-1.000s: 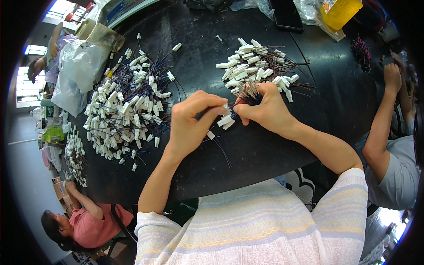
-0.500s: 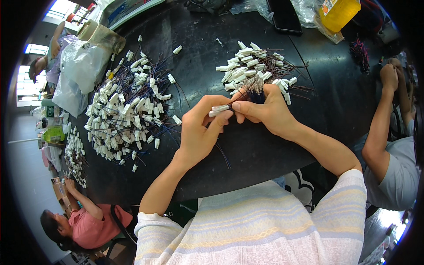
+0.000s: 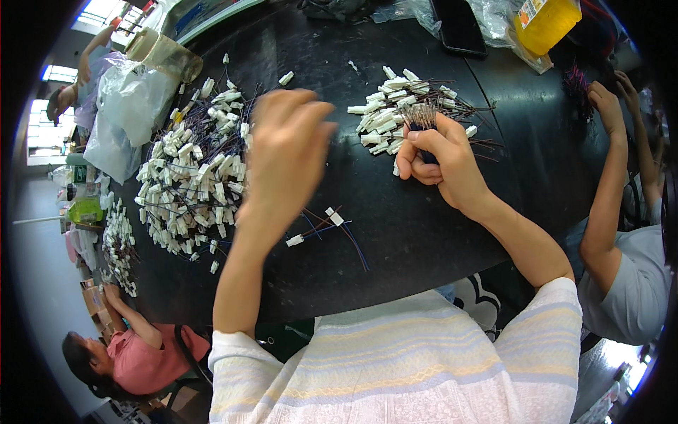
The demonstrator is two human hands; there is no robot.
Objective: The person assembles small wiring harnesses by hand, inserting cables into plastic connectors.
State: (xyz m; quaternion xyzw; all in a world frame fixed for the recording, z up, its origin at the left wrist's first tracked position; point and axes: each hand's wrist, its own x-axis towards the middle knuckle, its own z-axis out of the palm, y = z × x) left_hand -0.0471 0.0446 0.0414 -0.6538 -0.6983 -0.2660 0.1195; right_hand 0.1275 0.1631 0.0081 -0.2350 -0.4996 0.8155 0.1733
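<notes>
My right hand [image 3: 452,159] is closed around a bundle of thin dark wires [image 3: 421,117], whose bare metal tips fan out above the fingers. Just beyond it lies a smaller heap of white plastic connectors [image 3: 385,106] with brown wires trailing right. My left hand [image 3: 288,145], smeared by motion, hovers over the right edge of a large heap of white connectors [image 3: 187,184] on blue and brown wires; whether it holds anything is unclear. Below and to its right, two wired connectors lie apart on the black table [image 3: 395,240], one connector [image 3: 334,216] farther right than the other connector [image 3: 294,241].
A black phone [image 3: 459,28] and a bottle of yellow liquid [image 3: 547,25] stand at the far right. At far left are a plastic bag [image 3: 131,106] and a cloudy jar [image 3: 162,55]. Co-workers sit left and right; another connector heap [image 3: 119,244] lies by the left one.
My left hand has parted from the right and swung up and left toward the large heap. The white connectors that were between my fingers are gone from there; two wired connectors now show on the table.
</notes>
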